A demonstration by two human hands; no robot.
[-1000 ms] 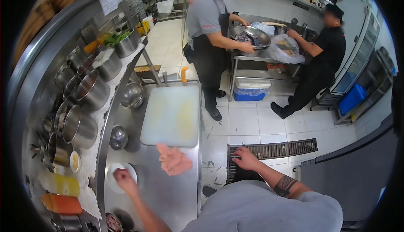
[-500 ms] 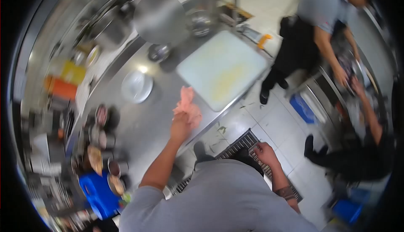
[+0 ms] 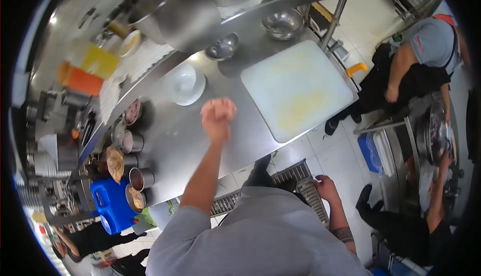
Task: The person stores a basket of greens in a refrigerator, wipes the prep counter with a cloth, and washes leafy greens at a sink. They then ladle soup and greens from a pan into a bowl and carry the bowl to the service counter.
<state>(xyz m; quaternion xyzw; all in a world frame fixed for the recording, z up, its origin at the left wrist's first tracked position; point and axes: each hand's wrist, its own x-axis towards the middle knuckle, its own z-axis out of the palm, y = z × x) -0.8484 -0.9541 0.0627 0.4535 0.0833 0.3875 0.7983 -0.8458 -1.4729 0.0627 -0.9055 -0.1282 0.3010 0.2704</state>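
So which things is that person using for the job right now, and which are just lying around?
Looks like part of the job:
- the left hand
- the pink cloth bunched in it
- the steel table below

Seem to be just lying around, with this person's hands off them:
- the white cutting board
- the white dish
- the metal bowls
- the blue jug
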